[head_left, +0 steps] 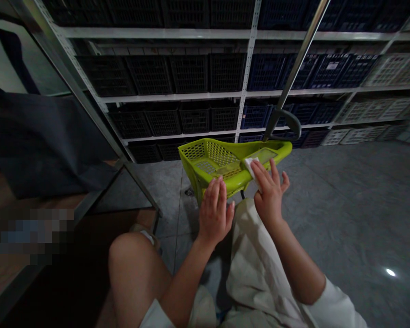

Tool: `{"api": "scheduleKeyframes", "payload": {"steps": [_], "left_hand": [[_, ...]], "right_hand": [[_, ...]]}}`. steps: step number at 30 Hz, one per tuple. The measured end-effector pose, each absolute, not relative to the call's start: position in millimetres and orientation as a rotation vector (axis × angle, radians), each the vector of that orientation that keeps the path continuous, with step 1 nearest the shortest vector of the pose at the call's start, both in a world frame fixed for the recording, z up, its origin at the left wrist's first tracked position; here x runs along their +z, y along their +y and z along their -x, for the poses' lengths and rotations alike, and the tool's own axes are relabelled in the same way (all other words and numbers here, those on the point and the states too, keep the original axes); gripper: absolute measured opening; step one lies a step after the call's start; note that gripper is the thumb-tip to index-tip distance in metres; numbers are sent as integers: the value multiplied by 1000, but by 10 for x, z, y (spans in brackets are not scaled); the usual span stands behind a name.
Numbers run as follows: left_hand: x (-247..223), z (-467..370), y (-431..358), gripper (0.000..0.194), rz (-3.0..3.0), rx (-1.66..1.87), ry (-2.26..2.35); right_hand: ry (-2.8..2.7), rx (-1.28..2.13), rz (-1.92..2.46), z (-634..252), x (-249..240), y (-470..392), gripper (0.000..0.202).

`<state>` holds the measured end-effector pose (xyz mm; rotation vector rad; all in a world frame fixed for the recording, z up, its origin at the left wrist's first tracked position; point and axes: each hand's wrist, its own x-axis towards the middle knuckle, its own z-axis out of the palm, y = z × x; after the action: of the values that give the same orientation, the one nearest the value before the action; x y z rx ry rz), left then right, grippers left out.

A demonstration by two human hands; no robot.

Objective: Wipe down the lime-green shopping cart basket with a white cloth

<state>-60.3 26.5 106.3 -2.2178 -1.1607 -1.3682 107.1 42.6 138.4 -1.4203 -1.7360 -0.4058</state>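
A lime-green plastic basket (225, 182) with perforated walls stands in front of my knees, its narrow end pointing right. My left hand (213, 212) lies against its near rim, fingers together and nearly straight, with nothing seen in its grasp. Under the fingers of my right hand (268, 191) is a white cloth (251, 165), pressed on the basket's rim near the flat panel. The thumb side of that hand is partly hidden, and its outer fingers are spread. Behind the basket's right part rises a dark grey loop handle (287, 125) by a metal pole.
Shelving (191, 96) full of black, blue and pale crates spans the back. To the left, a dark bag (51, 141) rests on a metal-framed table (85, 207). Grey tiled floor (345, 205) extends to the right.
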Motion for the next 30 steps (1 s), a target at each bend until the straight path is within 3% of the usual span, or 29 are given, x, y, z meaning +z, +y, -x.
{"api": "scheduleKeyframes", "payload": {"steps": [7,13,20,26,30], "left_hand": [[1019,585,290,68,2157,-1395,-1173],[1057,597,272,71,2221,-1362,-1164],[1015,575,291,67,2143,-1401,-1171],[1072,607,265,70,2215,-1351,-1163],[1044,576,288,69,2184,-1372,-1171]], "right_hand": [[-2058,-347,1140,-778,1364,136,88],[-1729,-406,1356,-1085,1361,420,90],[-2064,-323,1062,-779,1370,136,85],[-1712,-363,1362,-1093,1392,466,88],[-1885,-309,1238,-877,1420,277,84]]}}
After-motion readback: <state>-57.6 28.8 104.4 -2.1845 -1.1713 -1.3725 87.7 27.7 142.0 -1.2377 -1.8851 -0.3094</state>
